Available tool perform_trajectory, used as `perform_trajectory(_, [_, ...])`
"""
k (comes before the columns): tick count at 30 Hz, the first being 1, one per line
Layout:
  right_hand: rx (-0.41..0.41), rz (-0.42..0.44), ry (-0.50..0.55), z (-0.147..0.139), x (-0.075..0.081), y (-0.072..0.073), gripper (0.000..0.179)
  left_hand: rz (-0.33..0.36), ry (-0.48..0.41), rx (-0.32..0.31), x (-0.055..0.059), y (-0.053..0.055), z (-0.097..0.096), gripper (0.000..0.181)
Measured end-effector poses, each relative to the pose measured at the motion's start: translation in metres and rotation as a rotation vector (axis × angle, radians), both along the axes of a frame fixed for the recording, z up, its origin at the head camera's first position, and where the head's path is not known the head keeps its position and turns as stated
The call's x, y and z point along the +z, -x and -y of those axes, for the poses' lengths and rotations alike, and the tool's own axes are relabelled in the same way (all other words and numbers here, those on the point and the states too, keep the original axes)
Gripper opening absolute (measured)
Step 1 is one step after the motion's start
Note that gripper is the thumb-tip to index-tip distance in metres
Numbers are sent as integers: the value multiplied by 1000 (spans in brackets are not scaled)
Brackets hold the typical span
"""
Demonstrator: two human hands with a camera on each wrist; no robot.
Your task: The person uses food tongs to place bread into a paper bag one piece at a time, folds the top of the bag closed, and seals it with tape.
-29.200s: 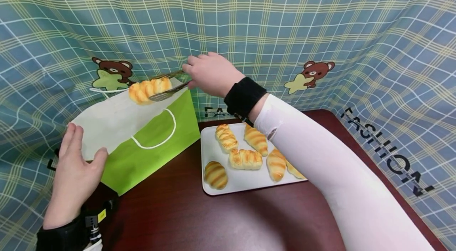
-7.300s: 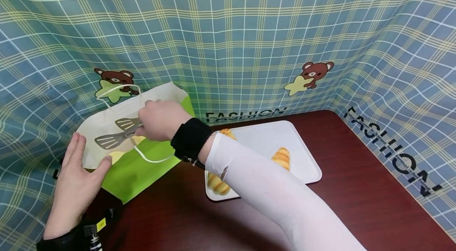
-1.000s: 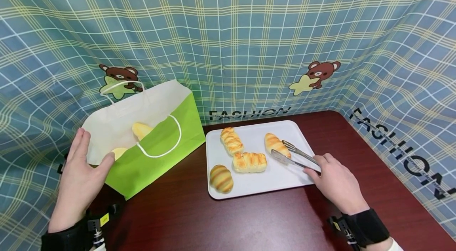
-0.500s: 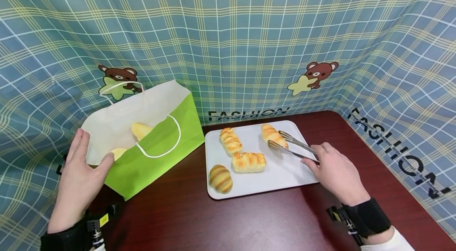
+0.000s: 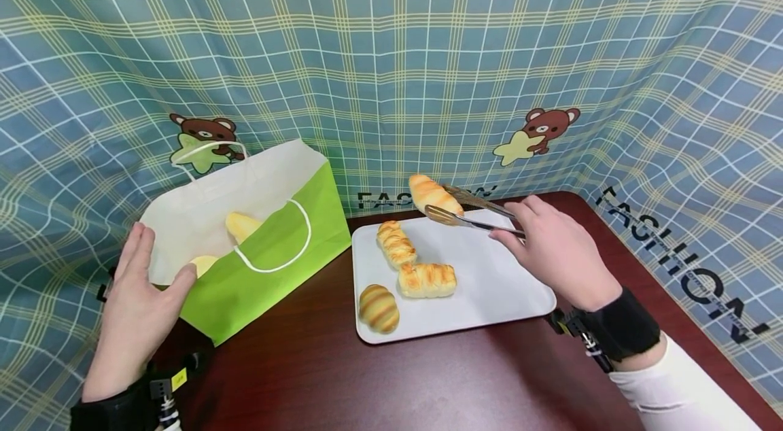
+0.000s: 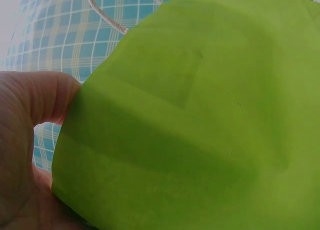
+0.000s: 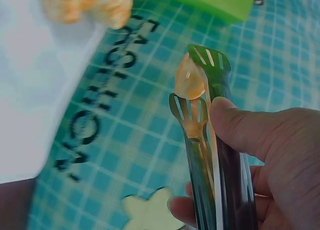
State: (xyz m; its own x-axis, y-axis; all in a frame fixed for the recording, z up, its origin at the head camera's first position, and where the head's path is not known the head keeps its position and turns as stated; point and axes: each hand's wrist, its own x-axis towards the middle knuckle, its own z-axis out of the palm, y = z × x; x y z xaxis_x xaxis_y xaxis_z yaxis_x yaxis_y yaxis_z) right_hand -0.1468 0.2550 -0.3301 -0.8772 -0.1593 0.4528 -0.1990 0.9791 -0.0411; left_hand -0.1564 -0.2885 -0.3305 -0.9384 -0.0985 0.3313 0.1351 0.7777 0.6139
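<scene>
In the head view my right hand (image 5: 553, 251) grips metal tongs (image 5: 483, 203), thumb on one arm and fingers on the other. Between the slotted tips of the tongs a striped bread roll (image 5: 431, 194) is pinched, raised over the back edge of the white tray (image 5: 501, 281). My left hand (image 5: 137, 312) rests at the near-left mouth of a green paper bag (image 5: 269, 288), its fingers straight and its thumb spread away from them. Inside the bag show a yellowish bread piece (image 5: 241, 226) and a pale rounded one (image 5: 203, 264). The left wrist view shows the bag's green side (image 6: 190, 115).
On the tray lie a twisted bread (image 5: 396, 244), a second twisted bread (image 5: 428, 280) and a round striped bun (image 5: 378, 308). White handles (image 5: 287, 261) stand up from the bag. A checked curtain (image 5: 391, 77) surrounds the dark red table (image 5: 318, 376).
Over the last second the tongs closed on the roll and lifted it up and leftward off the tray. Since the oldest frame, several breads have left the tray. The left hand stays at the bag.
</scene>
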Motion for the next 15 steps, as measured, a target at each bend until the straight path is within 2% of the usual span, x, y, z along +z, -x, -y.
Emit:
perform_trajectory(4, [61, -25, -37, 16, 29, 7, 44, 8, -2, -1, -1, 0, 0, 79])
perform_trajectory(9, [145, -39, -71, 40, 66, 16, 51, 15, -7, -20, 0, -1, 1, 79])
perform_trajectory(15, [209, -53, -144, 71, 102, 32, 50, 5, -4, -22, -1, -1, 0, 78])
